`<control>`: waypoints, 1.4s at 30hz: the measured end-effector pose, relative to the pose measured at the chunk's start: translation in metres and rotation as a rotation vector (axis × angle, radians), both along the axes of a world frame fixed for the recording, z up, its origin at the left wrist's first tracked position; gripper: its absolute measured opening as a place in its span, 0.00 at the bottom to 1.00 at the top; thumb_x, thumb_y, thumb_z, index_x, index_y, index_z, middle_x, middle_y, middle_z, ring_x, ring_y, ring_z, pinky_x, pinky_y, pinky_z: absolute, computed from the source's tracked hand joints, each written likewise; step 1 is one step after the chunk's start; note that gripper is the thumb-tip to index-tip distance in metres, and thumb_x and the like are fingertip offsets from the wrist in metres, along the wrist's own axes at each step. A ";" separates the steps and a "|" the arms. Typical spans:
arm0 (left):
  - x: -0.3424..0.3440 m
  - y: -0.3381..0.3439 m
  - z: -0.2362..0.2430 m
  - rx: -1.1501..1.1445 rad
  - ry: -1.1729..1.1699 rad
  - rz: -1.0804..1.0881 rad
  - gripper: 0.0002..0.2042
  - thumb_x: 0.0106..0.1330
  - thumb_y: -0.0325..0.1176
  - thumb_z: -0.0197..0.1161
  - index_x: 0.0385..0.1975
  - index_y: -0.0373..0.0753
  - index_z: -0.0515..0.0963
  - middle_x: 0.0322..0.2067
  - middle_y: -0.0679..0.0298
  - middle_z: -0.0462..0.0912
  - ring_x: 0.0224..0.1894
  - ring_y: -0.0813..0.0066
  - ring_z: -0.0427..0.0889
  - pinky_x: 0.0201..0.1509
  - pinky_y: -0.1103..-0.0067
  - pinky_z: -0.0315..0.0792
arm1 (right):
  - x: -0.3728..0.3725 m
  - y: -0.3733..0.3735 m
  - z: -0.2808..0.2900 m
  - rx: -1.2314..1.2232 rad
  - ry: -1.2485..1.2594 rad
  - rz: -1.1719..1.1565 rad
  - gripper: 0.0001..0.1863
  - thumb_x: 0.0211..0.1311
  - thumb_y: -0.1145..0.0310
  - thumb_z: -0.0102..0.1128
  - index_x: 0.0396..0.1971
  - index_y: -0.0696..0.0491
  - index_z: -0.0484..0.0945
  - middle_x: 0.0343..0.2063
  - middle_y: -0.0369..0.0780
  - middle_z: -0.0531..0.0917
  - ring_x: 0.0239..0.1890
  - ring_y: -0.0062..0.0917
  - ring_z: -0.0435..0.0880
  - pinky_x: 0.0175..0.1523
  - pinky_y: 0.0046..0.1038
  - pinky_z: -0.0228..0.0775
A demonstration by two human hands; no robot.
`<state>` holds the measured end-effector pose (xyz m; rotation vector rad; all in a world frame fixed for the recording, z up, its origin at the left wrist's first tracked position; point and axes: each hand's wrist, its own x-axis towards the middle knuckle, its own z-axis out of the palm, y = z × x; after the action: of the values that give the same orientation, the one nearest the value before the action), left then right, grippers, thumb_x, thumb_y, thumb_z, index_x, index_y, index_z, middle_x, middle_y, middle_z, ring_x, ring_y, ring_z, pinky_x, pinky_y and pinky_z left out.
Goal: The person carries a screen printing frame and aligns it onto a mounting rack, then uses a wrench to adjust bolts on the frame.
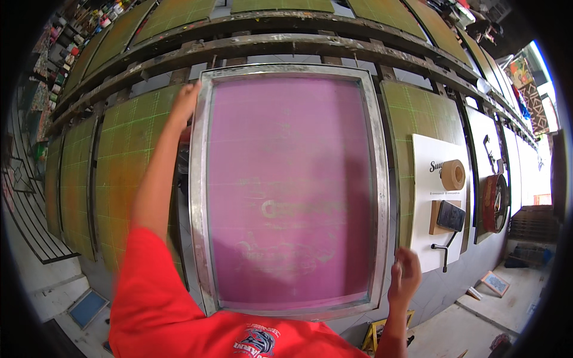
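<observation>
"Plainly, how does the frame lie with respect to the hands?"

"The silk-screen frame point(379, 179), metal-rimmed, with purple mesh point(286, 155), lies between them, its long axis running away from the person. From the left hand point(187, 102), at the far left corner, it extends rightward and back toward the body; from the right hand point(406, 274), leftward and mostly ahead."

"Which hand is nearer?"

"The left, as seen from where I stand: its fingers appear to meet the outer side of the rim. The right is just beside the near right portion, a narrow gap between."

"And the fingers?"

"Right: loosely curled, thumb parted from the rest, slightly blurred, nothing visibly held. Left: bent at the rim; whether they clamp it I cannot tell, the tips being partly hidden."

"Beyond the right hand?"

"A white panel point(421, 179), bearing a tape roll point(449, 173) and a phone point(451, 216)."
</observation>
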<state>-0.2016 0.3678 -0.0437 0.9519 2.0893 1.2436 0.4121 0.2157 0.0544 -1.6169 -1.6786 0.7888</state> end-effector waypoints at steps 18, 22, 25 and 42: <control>0.058 -0.154 -0.029 0.117 -0.519 -0.351 0.24 0.68 0.40 0.56 0.57 0.32 0.61 0.48 0.52 0.76 0.48 0.67 0.77 0.51 0.71 0.71 | -0.570 0.309 -0.070 0.062 -0.543 0.366 0.37 0.45 0.37 0.69 0.41 0.58 0.83 0.46 0.46 0.84 0.49 0.38 0.83 0.51 0.35 0.76; 0.061 -0.152 -0.026 0.044 -0.477 -0.335 0.24 0.69 0.40 0.56 0.58 0.32 0.63 0.46 0.53 0.77 0.48 0.70 0.75 0.54 0.73 0.68 | -0.592 0.313 -0.084 0.070 -0.595 0.261 0.35 0.43 0.40 0.72 0.40 0.58 0.84 0.46 0.46 0.84 0.49 0.36 0.83 0.51 0.35 0.76; 0.058 -0.152 -0.022 0.048 -0.380 -0.337 0.25 0.68 0.40 0.56 0.55 0.26 0.63 0.46 0.47 0.77 0.48 0.67 0.75 0.54 0.72 0.68 | -0.595 0.324 -0.093 0.088 -0.567 0.233 0.32 0.47 0.45 0.72 0.43 0.57 0.83 0.48 0.47 0.83 0.51 0.37 0.82 0.54 0.34 0.75; 0.056 -0.147 -0.030 0.271 -0.499 -0.276 0.15 0.65 0.36 0.62 0.45 0.35 0.71 0.28 0.70 0.75 0.30 0.87 0.70 0.34 0.84 0.66 | -0.596 0.352 -0.089 -0.157 -0.203 0.378 0.28 0.50 0.52 0.71 0.35 0.65 0.82 0.35 0.46 0.84 0.34 0.30 0.82 0.40 0.33 0.72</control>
<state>-0.1458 0.2213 -0.0739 0.8921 1.3839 1.4579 -0.1834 0.5681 -0.0342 -1.5437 -2.1552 0.9870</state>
